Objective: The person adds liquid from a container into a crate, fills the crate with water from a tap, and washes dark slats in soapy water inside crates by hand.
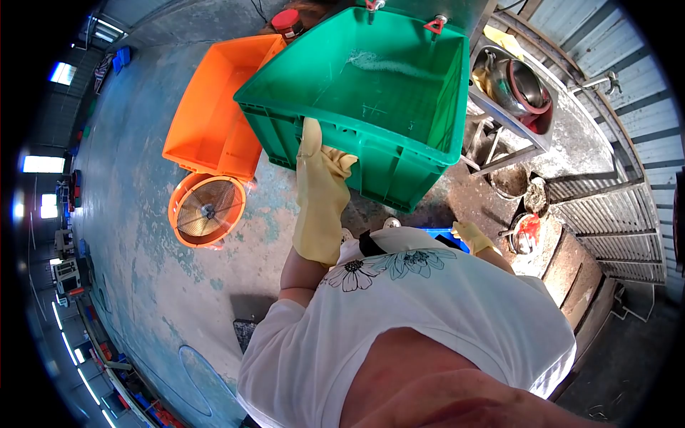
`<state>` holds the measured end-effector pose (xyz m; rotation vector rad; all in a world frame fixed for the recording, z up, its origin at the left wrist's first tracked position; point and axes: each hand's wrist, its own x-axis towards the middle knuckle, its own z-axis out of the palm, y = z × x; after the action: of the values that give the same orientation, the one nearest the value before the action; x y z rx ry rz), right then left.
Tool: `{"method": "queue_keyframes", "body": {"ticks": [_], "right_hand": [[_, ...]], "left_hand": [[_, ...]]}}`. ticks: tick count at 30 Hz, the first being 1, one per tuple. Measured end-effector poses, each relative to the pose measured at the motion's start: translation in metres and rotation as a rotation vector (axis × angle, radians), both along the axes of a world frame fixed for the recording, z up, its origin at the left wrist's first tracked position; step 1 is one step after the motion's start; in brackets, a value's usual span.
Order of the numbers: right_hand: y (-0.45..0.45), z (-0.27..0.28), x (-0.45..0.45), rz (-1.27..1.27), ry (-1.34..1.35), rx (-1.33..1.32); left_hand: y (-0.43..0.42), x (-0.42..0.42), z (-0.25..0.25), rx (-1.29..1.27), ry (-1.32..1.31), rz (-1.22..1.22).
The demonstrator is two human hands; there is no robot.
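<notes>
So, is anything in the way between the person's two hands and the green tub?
Nothing visible. The left hand is right at the tub's near side. Between the right hand and the tub only floor shows; a blue thing sits beside that hand, not in between.

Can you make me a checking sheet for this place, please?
Surface: floor, worn and patchy.
Job's things: green tub, white foam inside.
Clutter: orange crate, orange fan and red container near the tub.
Hands: left gloved hand at the tub's near rim; right gloved hand near something blue.
Cables: thin looping line on the floor; cable or hose, can't tell.
Surroundings: red-handled taps over the tub, metal wall at right.
</notes>
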<state>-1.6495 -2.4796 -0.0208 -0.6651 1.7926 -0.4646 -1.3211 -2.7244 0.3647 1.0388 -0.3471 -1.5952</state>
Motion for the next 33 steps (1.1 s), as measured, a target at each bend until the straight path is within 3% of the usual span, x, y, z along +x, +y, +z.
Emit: {"method": "queue_keyframes", "body": {"ticks": [3,9,13,15,16,18,33], "right_hand": [[-0.002,0.002,0.000,0.012,-0.008,0.002],[0.001,-0.008,0.000,-0.017,-0.039,-0.007],[0.003,-0.017,-0.001,-0.015,-0.052,-0.016],[0.003,-0.012,-0.001,-0.005,-0.044,-0.011],[0.002,-0.009,0.000,0.004,-0.036,-0.008],[0.000,-0.004,0.002,0.005,-0.029,0.002],[-0.002,-0.003,0.007,-0.021,-0.027,-0.002]], "left_hand": [[-0.001,0.005,-0.014,-0.134,-0.145,-0.107],[0.001,-0.003,0.007,-0.044,-0.050,-0.039],[0.000,0.001,-0.005,-0.015,-0.038,-0.008],[0.002,0.004,-0.007,-0.270,-0.292,-0.086],[0.001,0.003,-0.008,-0.269,-0.291,-0.086],[-0.003,0.001,-0.009,-0.002,-0.064,0.030],[-0.003,0.008,-0.015,-0.013,0.002,-0.035]]}}
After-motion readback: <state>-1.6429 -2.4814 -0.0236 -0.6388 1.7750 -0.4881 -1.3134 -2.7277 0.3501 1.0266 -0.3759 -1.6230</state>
